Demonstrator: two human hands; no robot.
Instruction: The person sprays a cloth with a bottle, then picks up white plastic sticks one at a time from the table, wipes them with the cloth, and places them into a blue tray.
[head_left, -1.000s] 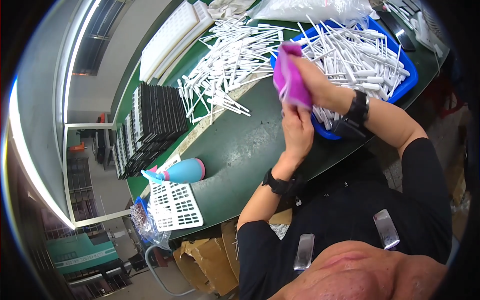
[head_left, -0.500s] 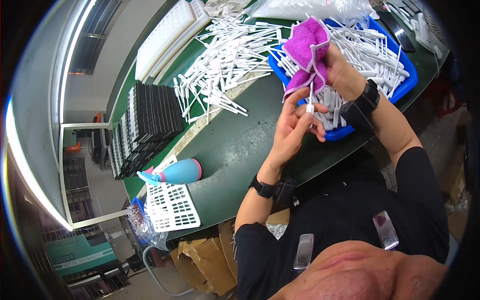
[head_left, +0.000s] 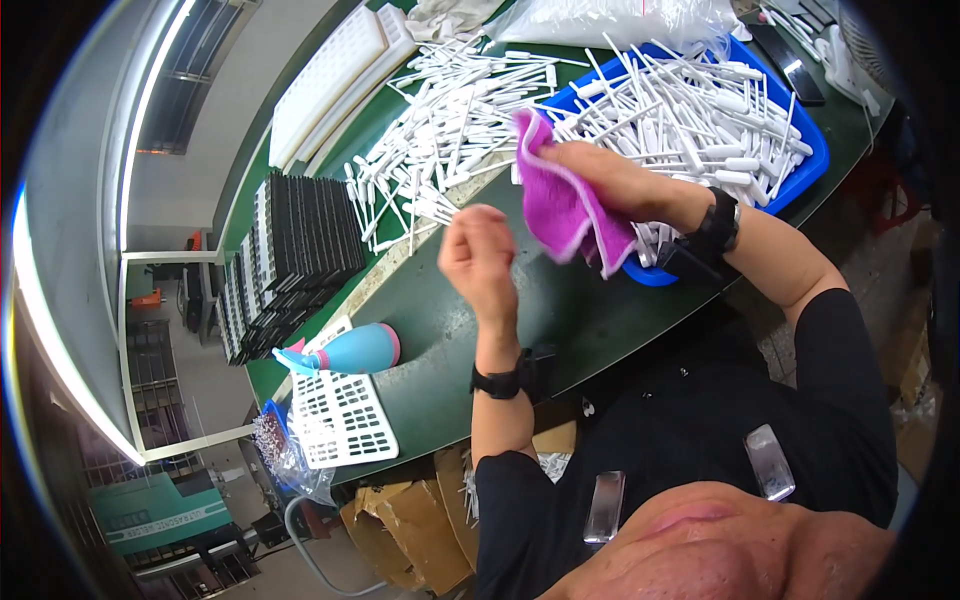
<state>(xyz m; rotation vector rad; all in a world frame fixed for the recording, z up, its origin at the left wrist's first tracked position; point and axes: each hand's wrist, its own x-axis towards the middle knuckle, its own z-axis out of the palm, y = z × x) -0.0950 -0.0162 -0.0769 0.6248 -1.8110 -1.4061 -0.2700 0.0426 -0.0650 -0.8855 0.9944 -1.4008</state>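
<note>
Left hand (head_left: 480, 250): swung clear of the cloth, fingers curled, blurred; whether a pipette's inside, can't tell!
Right hand (head_left: 612, 180): clutching the purple cloth (head_left: 550, 205) beside the blue tray (head_left: 818, 160).
Just changed: half a second ago, the left hand held one pipette under the cloth; now they're parted, that joint handling apparently broken off.
White pipettes (head_left: 690, 135): heaped in the tray at the table's (head_left: 450, 350) near edge; others loose toward its far edge.

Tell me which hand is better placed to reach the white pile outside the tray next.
Probably the left hand: it appears nearer that white pile, while the right hand grips the purple cloth.
</note>
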